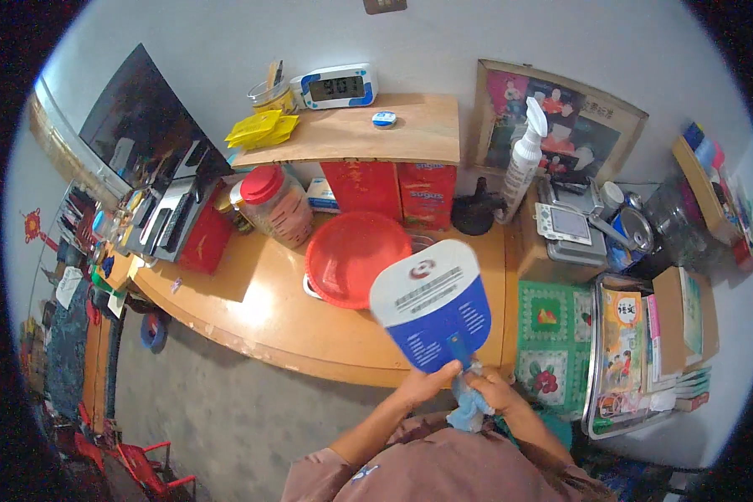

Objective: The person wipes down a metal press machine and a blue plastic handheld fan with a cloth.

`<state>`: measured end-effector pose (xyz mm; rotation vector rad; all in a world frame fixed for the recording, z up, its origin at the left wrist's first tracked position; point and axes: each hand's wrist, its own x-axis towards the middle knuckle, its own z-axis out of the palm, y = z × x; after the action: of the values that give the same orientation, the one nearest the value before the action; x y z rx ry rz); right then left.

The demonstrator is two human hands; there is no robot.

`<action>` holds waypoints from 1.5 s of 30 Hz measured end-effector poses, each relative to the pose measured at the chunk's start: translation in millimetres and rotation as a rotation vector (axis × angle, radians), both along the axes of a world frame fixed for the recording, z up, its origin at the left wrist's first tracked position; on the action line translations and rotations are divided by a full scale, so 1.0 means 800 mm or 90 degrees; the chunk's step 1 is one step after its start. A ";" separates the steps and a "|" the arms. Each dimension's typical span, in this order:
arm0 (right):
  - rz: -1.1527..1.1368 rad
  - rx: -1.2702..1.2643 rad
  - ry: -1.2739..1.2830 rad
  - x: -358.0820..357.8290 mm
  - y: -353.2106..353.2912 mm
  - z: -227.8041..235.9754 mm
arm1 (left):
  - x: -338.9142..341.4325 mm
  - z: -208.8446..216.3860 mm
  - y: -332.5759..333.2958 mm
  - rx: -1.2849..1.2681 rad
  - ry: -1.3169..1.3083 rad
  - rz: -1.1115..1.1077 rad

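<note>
A flat hand fan, white at the top and blue below with rounded corners, is held up in front of my body. My left hand is closed on its lower edge by the blue handle. On the other side of the handle, my right hand grips a crumpled light blue cloth, which hangs down against my shirt. Part of the handle is hidden by the fingers and the cloth. Behind the fan, a red plastic basin rests on the wooden desk.
A red-lidded jar stands left of the basin. A wooden shelf at the back bears a digital clock and yellow packets. To the right are a white spray bottle and a tray of books.
</note>
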<state>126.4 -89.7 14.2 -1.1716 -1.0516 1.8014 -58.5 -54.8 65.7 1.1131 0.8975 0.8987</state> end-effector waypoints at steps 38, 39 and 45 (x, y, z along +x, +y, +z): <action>0.091 0.076 -0.129 -0.043 0.011 0.033 | -0.025 0.017 0.031 -0.049 -0.008 0.314; 0.122 0.090 -0.157 -0.041 0.009 0.042 | -0.026 0.016 0.031 -0.041 -0.025 0.319; 0.209 0.072 -0.316 -0.005 -0.016 0.046 | -0.069 -0.003 0.048 -0.082 -0.139 0.468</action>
<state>122.5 -102.7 50.9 -1.4845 -1.6920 1.6949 -113.8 -16.3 63.0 0.5452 1.1822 1.5025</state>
